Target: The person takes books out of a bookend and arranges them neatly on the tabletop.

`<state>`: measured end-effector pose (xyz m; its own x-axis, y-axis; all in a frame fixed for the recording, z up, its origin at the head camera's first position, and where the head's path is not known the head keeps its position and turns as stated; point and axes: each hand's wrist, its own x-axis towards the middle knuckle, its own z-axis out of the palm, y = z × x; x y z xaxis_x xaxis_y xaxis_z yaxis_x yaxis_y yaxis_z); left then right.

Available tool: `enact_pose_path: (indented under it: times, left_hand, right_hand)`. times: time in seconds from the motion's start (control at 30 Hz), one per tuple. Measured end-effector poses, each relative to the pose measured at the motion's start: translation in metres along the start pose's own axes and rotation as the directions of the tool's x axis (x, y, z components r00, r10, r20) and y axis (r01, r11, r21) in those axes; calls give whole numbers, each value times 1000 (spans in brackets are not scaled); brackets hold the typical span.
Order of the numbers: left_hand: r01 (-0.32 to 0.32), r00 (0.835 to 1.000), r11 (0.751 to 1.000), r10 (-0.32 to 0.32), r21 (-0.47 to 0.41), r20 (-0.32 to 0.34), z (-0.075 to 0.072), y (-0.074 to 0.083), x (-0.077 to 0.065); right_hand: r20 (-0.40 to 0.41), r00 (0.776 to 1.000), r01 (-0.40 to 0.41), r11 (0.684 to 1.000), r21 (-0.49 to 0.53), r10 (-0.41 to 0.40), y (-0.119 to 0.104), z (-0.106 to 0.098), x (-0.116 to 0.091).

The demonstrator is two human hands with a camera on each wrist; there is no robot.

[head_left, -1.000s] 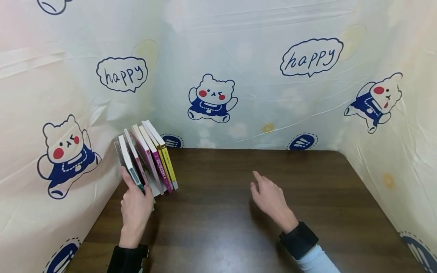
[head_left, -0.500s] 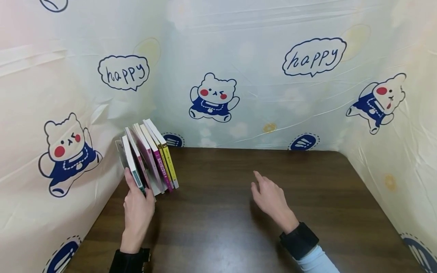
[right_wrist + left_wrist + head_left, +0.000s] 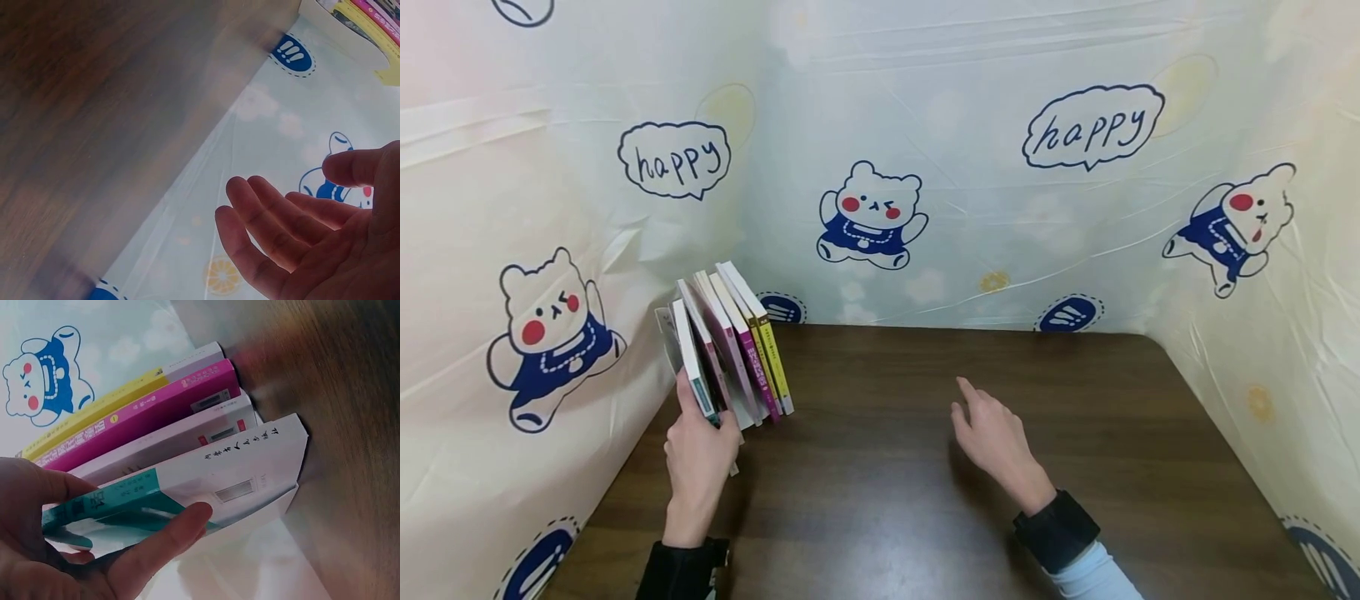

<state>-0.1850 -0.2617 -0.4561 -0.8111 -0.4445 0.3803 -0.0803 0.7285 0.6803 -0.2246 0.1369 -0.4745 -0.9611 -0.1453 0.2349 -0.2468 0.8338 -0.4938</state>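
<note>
- Teal-and-white book (image 3: 187, 484): stands at the left end of the row of spines, on the left side of the table (image 3: 857, 467). Its spine faces you.
- Long axis: the spine runs from your hand downward, teal end within the grip, white end toward the table. You cannot tell whether the lower edge bears on the surface.
- Left-hand grip (image 3: 702, 458): you pinch this book at its near side, one finger along the left cover and the thumb on the right, parted only by its thickness. The book extends away from you, toward the far side.
- Governing relation, as judged: the thumb sits between this book and the pale book (image 3: 187, 434) to its right, so any sideways shift depends on that narrow gap.
- Neighbours, going right: after the pale book, the magenta book (image 3: 156, 409), then the yellow-spined books (image 3: 778, 367).
- Right-hand grip (image 3: 996, 437): well apart, right of the row, fingers loosely extended, holding nothing. Your left is clearly the nearer hand.
- Beyond: the printed backdrop (image 3: 970, 167) rises behind the table's far edge.
</note>
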Motion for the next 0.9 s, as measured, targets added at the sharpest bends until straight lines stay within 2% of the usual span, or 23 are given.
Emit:
enact_pose_path:
  times: [0.17,0.37,0.9]
  left_hand:
    - [-1,1000,1000,1,2,2,0,-5,4]
    - [11,1000,1000,-11,-7,11,-1,-3,4]
    - [-5,1000,999,6,-40,20,-6,1,-5]
  right_hand:
    - [5,1000,-2,1000,-1,2,1,0,-1]
    - [-1,1000,2,1000,-11,-2,3,0,-1]
    - [21,1000,-10,1000,-10,10,-2,-2,-1]
